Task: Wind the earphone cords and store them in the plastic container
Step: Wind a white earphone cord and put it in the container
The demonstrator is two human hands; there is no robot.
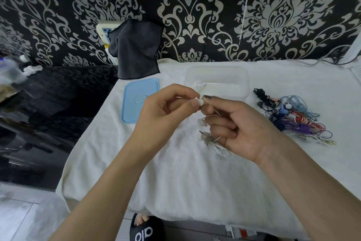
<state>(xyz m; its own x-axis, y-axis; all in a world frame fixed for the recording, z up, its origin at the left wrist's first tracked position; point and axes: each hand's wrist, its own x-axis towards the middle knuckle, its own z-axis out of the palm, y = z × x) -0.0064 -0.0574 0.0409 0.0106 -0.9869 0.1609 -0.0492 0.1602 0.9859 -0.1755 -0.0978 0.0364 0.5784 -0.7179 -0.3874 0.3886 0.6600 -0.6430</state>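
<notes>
**Fingers pinch a white earbud above the towel**

Our fingers (195, 103) meet on a small white earbud (200, 102): the left hand (166, 115) pinches it between thumb and forefinger, and the right hand (240, 129) grips the same white earphone cord (214, 143), whose glossy loops, second bud and metal plug hang under its curled fingers. We take the clear plastic container (216, 70) as our landmark: it is rectangular with rounded corners, stands just beyond our hands on the fluffy white towel (175, 172) that covers the table, and holds one wound white cord (198, 85). Left of the container lies its flat pale-blue lid (140, 100). Right of it sits a tangled heap of black, blue, red and purple earphones (293, 117). Behind the lid a dark grey cloth (136, 49) hangs against the patterned wall.
</notes>
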